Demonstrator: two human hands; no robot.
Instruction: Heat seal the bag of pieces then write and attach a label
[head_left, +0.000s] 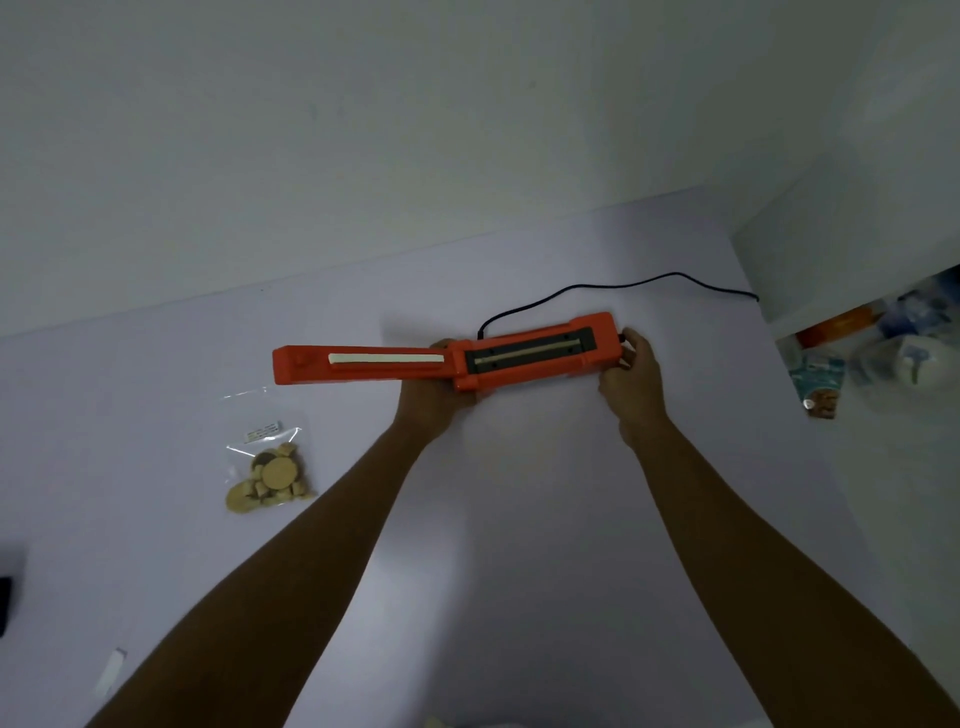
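Both my hands on the open orange heat sealer

Left of my hands the clear bag of wooden pieces (270, 470) carries a white label (262, 432), print unreadable. My left hand (435, 395) grips the heat sealer (524, 353) at its hinge, fingers hidden underneath; my right hand (631, 376) clasps its far end.

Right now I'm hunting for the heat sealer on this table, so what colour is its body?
Orange-red, with a black sealing bed; the head view shows the heat sealer best.

Bare table (519, 519) between forearms; open sealer (447, 356) blocks ahead, bag (267, 467) left, clutter (872, 353) right.
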